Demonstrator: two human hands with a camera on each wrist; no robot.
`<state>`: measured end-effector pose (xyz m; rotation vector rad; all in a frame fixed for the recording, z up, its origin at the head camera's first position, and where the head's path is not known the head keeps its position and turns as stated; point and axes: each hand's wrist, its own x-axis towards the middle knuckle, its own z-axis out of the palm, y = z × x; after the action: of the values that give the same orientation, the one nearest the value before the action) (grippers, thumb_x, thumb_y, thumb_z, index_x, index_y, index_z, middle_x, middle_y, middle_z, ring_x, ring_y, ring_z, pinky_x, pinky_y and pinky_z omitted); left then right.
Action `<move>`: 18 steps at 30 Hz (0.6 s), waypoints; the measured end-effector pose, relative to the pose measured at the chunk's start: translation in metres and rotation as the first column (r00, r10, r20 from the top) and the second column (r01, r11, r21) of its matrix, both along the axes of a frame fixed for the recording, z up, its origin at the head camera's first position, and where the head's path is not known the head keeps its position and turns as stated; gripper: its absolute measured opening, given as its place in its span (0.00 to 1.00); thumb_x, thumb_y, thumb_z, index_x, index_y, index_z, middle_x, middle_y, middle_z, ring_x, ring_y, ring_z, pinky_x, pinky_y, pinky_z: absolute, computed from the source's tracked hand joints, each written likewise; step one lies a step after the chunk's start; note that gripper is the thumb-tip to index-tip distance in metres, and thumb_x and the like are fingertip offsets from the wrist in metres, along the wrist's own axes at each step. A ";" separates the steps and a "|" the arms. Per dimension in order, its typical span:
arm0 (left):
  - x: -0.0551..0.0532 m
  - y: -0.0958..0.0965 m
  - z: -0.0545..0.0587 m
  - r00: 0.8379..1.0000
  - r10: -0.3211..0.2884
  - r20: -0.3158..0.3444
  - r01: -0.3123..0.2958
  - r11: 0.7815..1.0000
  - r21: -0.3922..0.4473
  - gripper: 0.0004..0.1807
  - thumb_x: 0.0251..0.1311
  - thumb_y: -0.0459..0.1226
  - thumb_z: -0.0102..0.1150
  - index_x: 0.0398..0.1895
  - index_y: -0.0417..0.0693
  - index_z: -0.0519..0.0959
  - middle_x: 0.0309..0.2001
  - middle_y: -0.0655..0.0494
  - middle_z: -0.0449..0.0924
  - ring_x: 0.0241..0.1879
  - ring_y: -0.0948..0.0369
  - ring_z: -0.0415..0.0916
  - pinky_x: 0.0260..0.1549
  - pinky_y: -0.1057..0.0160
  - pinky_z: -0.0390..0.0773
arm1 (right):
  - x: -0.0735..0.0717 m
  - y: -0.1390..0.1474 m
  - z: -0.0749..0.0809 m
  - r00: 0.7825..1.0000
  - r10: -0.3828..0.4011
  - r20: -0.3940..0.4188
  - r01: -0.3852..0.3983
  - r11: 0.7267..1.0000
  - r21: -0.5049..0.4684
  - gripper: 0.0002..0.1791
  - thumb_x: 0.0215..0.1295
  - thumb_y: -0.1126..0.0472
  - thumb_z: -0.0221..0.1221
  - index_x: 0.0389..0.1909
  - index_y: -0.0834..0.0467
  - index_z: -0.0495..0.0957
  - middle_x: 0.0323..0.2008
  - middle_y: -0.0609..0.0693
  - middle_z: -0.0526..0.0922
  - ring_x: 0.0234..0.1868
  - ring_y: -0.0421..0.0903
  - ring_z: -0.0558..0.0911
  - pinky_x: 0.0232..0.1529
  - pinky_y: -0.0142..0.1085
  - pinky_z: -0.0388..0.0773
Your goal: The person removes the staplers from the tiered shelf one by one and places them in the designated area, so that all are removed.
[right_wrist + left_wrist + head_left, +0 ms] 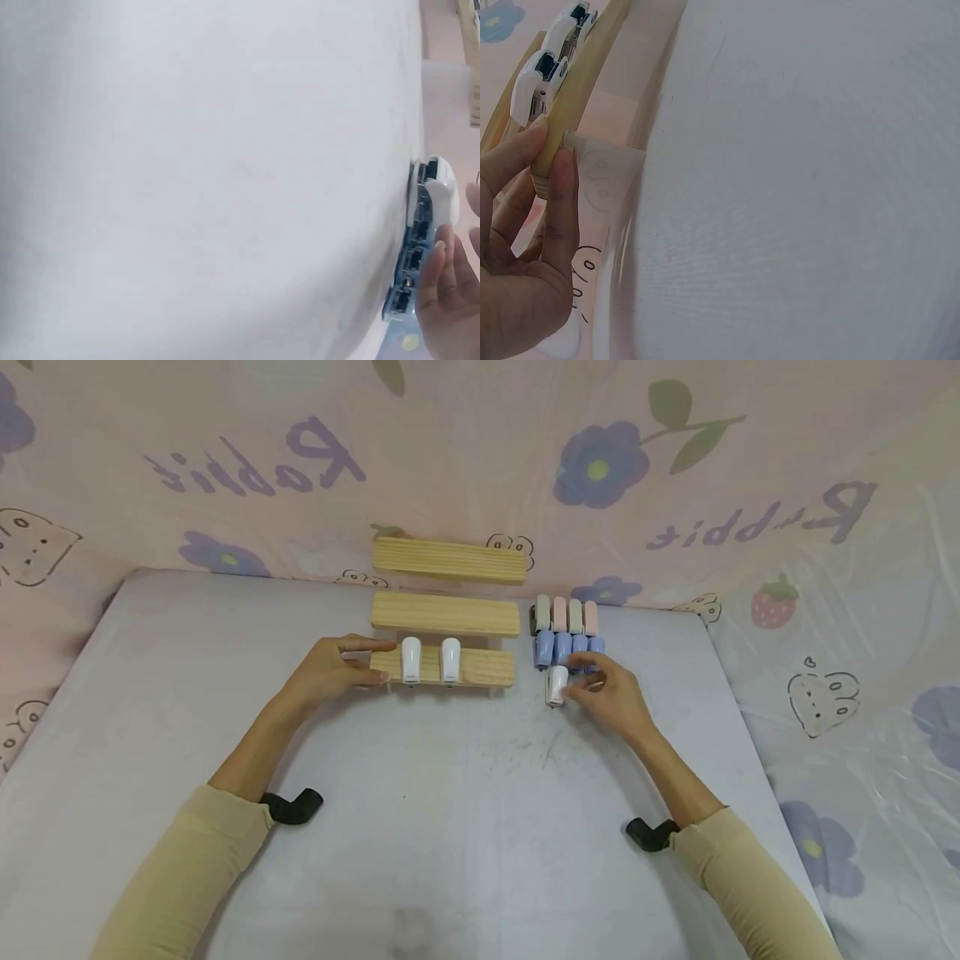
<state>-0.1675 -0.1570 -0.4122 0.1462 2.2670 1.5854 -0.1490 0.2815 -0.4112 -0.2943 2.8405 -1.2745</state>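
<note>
My left hand pinches the left end of the lowest board of a tiered wooden rack, thumb and fingers on opposite faces in the left wrist view. Two white mini staplers sit on that board. Right of the rack, a third white stapler stands on the table. My right hand is at its right side, thumb and forefinger spread apart near it; whether they touch it is unclear. Behind this stapler is a row of blue staplers, partly hidden by the right hand.
A back row holds grey and pink staplers. The rack's middle board and top board rise behind the lowest one. A patterned curtain surrounds the white table. Black curved pieces show at both sleeve cuffs.
</note>
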 end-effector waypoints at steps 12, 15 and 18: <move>0.000 0.000 -0.001 1.000 0.004 -0.004 -0.004 1.000 -0.016 0.31 0.52 0.42 0.76 0.62 0.51 0.80 0.71 0.52 0.65 0.48 0.54 0.80 0.43 0.64 0.78 | 0.009 -0.027 0.041 0.998 0.067 -0.019 -0.070 0.975 -0.209 0.24 0.61 0.73 0.66 0.59 0.69 0.75 0.55 0.68 0.77 0.38 0.49 0.81 0.46 0.30 0.78; 0.000 0.000 -0.001 1.000 0.009 -0.002 -0.009 1.000 -0.010 0.31 0.52 0.41 0.76 0.61 0.50 0.80 0.71 0.52 0.66 0.46 0.56 0.81 0.42 0.65 0.79 | 0.010 -0.034 0.044 0.996 0.085 -0.020 -0.087 0.966 -0.245 0.24 0.61 0.74 0.65 0.59 0.70 0.74 0.55 0.70 0.77 0.39 0.48 0.81 0.45 0.30 0.78; -0.001 0.001 -0.002 1.000 0.014 0.002 -0.014 1.000 0.009 0.31 0.52 0.40 0.76 0.61 0.49 0.80 0.70 0.51 0.66 0.45 0.56 0.82 0.41 0.63 0.80 | 0.009 -0.039 0.044 0.993 0.110 -0.035 -0.116 0.954 -0.276 0.23 0.61 0.74 0.64 0.59 0.70 0.74 0.55 0.70 0.77 0.39 0.48 0.81 0.45 0.30 0.77</move>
<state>-0.1685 -0.1558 -0.4144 0.1313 2.2639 1.6026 -0.1396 0.2428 -0.3669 -0.4683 2.6099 -1.6529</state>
